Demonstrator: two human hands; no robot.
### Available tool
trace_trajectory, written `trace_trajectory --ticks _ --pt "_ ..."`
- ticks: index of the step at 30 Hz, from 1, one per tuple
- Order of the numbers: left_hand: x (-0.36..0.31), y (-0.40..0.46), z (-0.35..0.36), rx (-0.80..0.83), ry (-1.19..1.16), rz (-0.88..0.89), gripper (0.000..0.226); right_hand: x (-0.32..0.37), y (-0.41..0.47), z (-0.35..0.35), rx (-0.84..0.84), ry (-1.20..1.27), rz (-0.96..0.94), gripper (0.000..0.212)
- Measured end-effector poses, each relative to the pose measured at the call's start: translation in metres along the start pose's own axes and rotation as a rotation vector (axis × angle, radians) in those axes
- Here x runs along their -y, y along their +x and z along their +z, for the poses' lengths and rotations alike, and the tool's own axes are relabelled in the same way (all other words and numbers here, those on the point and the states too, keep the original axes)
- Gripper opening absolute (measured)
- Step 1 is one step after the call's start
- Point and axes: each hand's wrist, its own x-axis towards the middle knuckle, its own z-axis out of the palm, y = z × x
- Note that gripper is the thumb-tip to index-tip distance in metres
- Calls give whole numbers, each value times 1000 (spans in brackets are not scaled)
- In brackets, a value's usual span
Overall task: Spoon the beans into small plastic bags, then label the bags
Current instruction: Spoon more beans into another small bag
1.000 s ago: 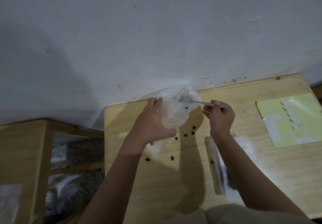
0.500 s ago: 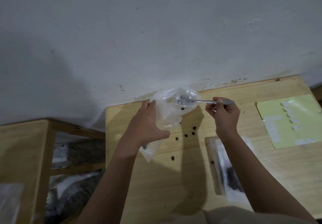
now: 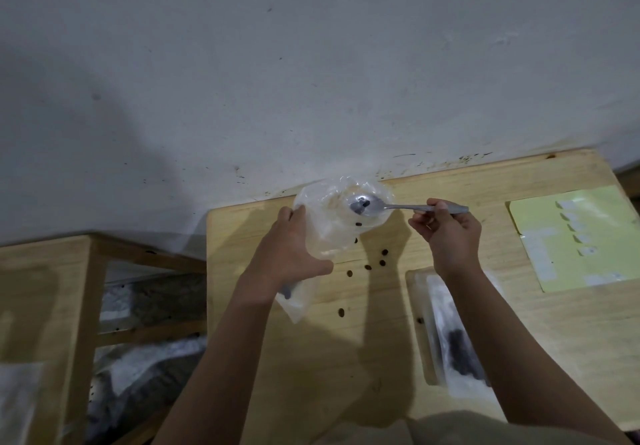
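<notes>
Above the worktop (image 3: 381,358), my left hand (image 3: 287,254) grips the small plastic bag (image 3: 332,223) while my right hand (image 3: 448,228) pinches the spoon (image 3: 388,206), its bowl inside the bag's mouth with a few beans (image 3: 362,205). I think I am filling the bag now. Next I must tip the spoon gently, because some beans already lie spilled below.

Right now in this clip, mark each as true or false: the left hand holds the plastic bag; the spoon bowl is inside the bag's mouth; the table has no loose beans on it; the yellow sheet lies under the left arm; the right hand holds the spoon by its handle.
1. The left hand holds the plastic bag. True.
2. The bowl of the spoon is inside the bag's mouth. True.
3. The table has no loose beans on it. False: several beans lie scattered below the bag.
4. The yellow sheet lies under the left arm. False: it lies at the table's right side, beyond the right hand.
5. The right hand holds the spoon by its handle. True.
</notes>
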Motion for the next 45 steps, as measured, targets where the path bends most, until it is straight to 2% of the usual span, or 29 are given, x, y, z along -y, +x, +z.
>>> trace_trajectory --ticks 9,17,24,32,39,45 --pt "4 5 9 12 -28 -32 89 1 -1 -1 0 -22 39 22" --pt "6 7 12 40 -77 -65 87 -6 3 -11 -54 -60 30 23" --pt "12 8 12 56 -108 -76 90 -12 10 -13 -91 -70 31 21" --pt "15 11 19 105 -258 -65 118 -5 12 -4 -136 -121 -48 19" --pt "19 11 20 120 -421 -42 115 -1 10 10 -194 -146 -93 17" --pt "22 16 27 103 -398 -56 116 3 8 4 -205 -108 -49 19"
